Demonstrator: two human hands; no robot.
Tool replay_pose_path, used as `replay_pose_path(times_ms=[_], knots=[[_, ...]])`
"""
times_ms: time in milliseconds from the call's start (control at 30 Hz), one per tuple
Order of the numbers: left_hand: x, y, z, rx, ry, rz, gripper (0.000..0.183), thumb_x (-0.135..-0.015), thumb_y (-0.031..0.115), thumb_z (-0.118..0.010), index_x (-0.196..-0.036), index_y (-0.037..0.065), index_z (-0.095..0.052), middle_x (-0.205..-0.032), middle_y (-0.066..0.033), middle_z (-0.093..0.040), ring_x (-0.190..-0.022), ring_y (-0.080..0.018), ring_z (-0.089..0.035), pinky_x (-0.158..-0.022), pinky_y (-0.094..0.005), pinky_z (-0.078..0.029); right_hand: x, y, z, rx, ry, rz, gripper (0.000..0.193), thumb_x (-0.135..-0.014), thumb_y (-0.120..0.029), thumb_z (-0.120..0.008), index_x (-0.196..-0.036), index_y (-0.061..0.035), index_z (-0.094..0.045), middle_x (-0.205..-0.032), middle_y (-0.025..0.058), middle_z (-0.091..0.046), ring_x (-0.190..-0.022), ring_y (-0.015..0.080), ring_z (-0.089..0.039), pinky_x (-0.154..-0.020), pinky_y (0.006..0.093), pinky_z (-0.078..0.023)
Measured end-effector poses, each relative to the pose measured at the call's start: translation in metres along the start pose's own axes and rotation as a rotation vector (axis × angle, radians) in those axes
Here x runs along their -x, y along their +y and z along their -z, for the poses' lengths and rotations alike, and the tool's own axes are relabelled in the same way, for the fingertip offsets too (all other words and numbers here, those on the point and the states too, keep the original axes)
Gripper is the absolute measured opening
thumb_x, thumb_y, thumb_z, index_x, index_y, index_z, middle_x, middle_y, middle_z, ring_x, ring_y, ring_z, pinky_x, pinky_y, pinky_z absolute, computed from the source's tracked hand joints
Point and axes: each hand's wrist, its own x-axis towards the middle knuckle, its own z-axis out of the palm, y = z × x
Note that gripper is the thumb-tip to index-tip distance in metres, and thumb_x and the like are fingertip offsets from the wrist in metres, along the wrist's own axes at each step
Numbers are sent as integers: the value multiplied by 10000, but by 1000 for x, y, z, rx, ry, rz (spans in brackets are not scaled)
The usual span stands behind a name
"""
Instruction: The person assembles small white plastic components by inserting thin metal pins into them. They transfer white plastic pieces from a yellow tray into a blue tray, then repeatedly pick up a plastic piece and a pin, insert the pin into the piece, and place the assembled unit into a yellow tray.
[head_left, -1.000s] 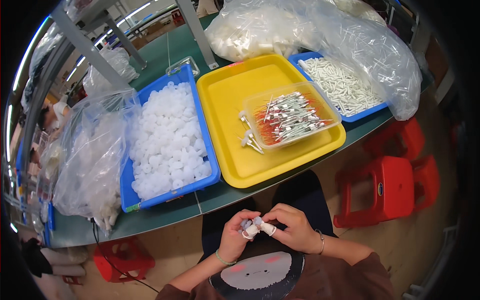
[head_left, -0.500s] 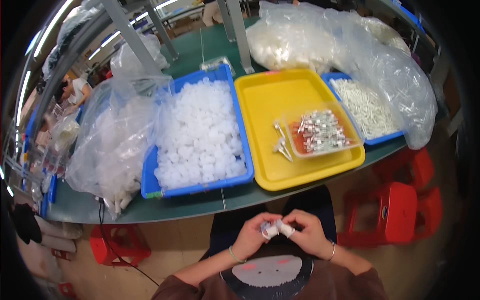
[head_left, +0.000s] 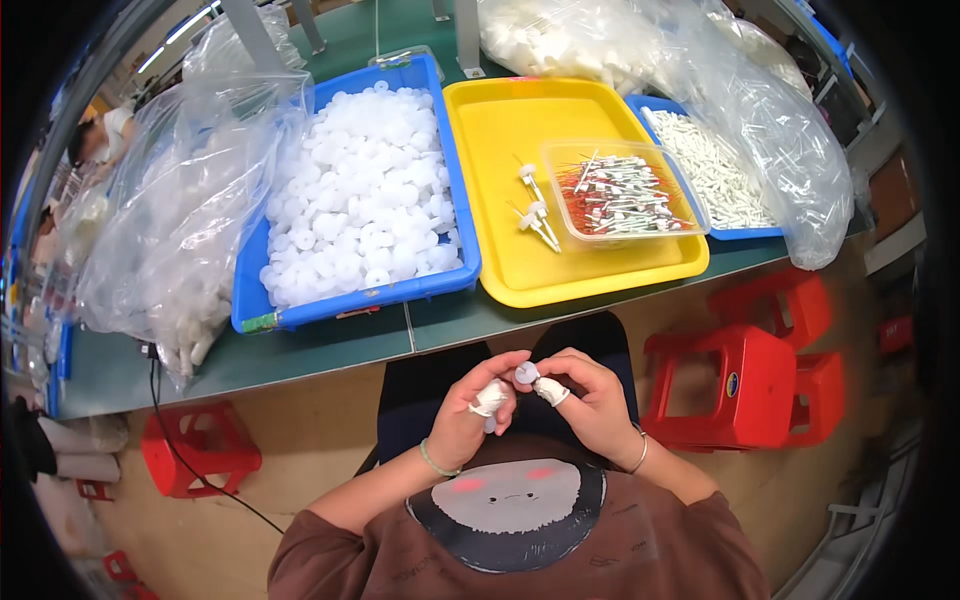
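Over my lap, in front of the table edge, my left hand (head_left: 470, 408) and my right hand (head_left: 592, 396) meet at the fingertips. Pinched between them is a small round translucent white plastic disc (head_left: 527, 372). A second translucent piece (head_left: 490, 425) shows below my left fingers, partly hidden by them. White finger covers (head_left: 489, 398) are on both thumbs. Closest beyond my hands is a yellow tray (head_left: 490, 283). It bears a clear plastic box (head_left: 600, 236) of thin pins with white and metal parts, and a few similar assembled pieces (head_left: 540, 215) beside the box.
To the left, a blue tray (head_left: 365, 303) is heaped with translucent white discs. A smaller blue tray (head_left: 748, 233) of short white rods stands right. Clear plastic bags (head_left: 180, 190) flank the trays. Red stools (head_left: 735, 390) stand on the floor; a black cable (head_left: 185, 455) hangs at left.
My view has shifted, so trays and hands sit higher and further left in the picture. Between my fingertips the round disc now shows plainly; my thumbs have moved apart.
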Motion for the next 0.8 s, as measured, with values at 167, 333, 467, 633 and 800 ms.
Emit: replay_pose_path(times_ms=[167, 333, 467, 633, 800], knots=[[-2, 0, -2, -27, 24, 26, 456, -922, 55, -478, -1373, 52, -413, -995, -49, -541, -654, -52, -440, -528, -179, -403, -4, -6, 5, 102, 46, 91, 230, -812, 5, -656, -1041, -9, -642, -922, 85, -621, -816, 162, -607, -725, 267, -490], [-4, -9, 1, 75, 93, 233, 260, -926, 90, -404, -1182, 76, -451, -945, -47, -482, -641, -89, -418, -515, -211, -352, -55, -52, 19, 674, 225, 593, 290, -714, 13, -698, -994, -41, -645, -907, 94, -632, -805, 260, -618, -698, 340, -493], [-3, -13, 7, 195, 139, 273, 287, -835, -8, -359, -1088, 94, -448, -1001, -68, -460, -711, -120, -435, -551, -239, -366, -89, -62, 18, 932, 370, 714, 321, -706, 15, -701, -1014, -54, -642, -914, 94, -643, -846, 271, -617, -723, 349, -492], [-2, -8, 8, 182, 117, 282, 238, -912, 7, -380, -1132, 69, -444, -1058, -89, -514, -677, -100, -439, -548, -228, -385, -92, -79, 69, 901, 571, 631, 241, -750, 9, -673, -982, -52, -645, -936, 114, -647, -885, 302, -607, -783, 380, -487], [-7, -1, 1, 74, 12, 333, 213, -967, 97, -469, -1175, 71, -506, -1114, -111, -591, -672, -67, -464, -527, -188, -371, -116, -97, 112, 1026, 285, 481, 182, -766, -54, -665, -948, -50, -664, -905, 114, -630, -879, 313, -591, -773, 384, -483]])
